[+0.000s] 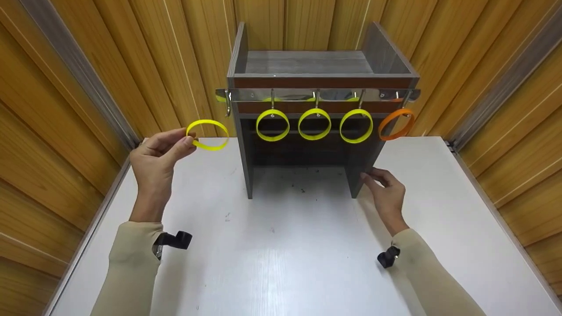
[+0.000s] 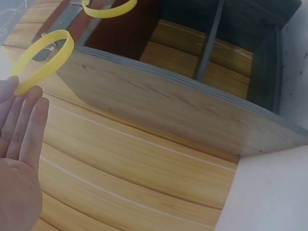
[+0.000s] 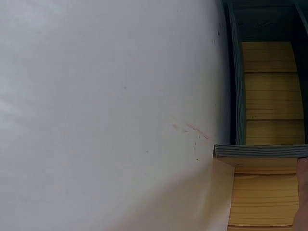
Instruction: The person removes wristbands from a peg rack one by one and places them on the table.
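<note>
My left hand [image 1: 154, 158] pinches a yellow ring [image 1: 211, 148] between thumb and fingers, left of a grey wooden shelf [image 1: 322, 76]. In the left wrist view the ring [image 2: 61, 57] overlaps the end hook of the metal rail. Across the shelf's front runs that rail [image 1: 293, 94] with a row of hooks. Three yellow rings hang there, the leftmost one [image 1: 272, 139] near the middle. An orange ring [image 1: 395, 138] hangs at the right end, while the left end hook [image 1: 228, 105] is bare. My right hand [image 1: 388, 195] grips the right side panel's front edge low down.
The shelf stands on a white table [image 1: 263, 263], its lower front open between two side panels. Wood-slat walls [image 1: 52, 131] close in at the back and both sides. Black camera mounts [image 1: 175, 240] stick out from both wrists.
</note>
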### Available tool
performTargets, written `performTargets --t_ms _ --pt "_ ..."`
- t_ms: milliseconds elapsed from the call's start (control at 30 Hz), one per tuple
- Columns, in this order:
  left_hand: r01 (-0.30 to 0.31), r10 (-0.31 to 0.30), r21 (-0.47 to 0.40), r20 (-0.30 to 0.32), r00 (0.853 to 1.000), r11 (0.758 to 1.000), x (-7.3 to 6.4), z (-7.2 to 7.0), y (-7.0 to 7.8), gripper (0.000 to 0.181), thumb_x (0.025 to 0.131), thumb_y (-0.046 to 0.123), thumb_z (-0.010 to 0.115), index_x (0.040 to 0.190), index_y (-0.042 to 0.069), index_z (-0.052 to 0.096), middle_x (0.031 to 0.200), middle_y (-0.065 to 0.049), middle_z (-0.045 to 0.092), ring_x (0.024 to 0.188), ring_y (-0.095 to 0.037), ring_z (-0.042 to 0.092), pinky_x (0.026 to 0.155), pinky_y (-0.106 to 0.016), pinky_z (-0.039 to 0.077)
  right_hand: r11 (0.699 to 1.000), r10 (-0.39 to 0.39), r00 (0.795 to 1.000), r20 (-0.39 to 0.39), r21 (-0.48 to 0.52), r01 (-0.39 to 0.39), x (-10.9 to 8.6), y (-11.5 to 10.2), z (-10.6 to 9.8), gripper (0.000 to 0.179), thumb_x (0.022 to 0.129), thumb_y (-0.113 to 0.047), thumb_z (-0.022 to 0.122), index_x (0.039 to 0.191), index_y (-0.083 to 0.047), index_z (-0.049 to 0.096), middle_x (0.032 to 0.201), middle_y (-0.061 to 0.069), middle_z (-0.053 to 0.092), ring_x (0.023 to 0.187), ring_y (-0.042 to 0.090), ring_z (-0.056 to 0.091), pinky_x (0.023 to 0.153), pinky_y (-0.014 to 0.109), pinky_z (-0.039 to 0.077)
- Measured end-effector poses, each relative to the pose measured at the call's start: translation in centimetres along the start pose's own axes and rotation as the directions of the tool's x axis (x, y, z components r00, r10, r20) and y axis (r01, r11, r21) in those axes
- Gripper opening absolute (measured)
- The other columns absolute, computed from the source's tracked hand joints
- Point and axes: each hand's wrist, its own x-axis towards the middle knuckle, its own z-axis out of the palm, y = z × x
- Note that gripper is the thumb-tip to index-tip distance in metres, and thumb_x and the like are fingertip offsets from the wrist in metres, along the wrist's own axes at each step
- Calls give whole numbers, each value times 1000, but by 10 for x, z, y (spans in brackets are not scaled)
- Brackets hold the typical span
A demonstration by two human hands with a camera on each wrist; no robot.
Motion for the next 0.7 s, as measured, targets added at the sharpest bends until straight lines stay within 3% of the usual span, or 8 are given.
performTargets --t_ms 300,700 --pt "62 -62 7 -27 998 998 -9 -14 -25 24 90 -5 83 113 -9 76 105 -19 77 90 -25 78 84 -37 64 1000 19 1000 9 14 -19 0 1 -1 22 95 -3 81 113 6 75 109 12 77 100 5 70 96 26 56" --pt "127 -126 28 -57 990 991 -20 -30 -41 24 91 -5 81 114 -10 76 105 -17 77 91 -24 78 86 -36 64 1000 15 1000 7 -4 -15 0 -1 0 22 95 -2 80 114 6 75 111 18 76 99 5 70 88 16 55"
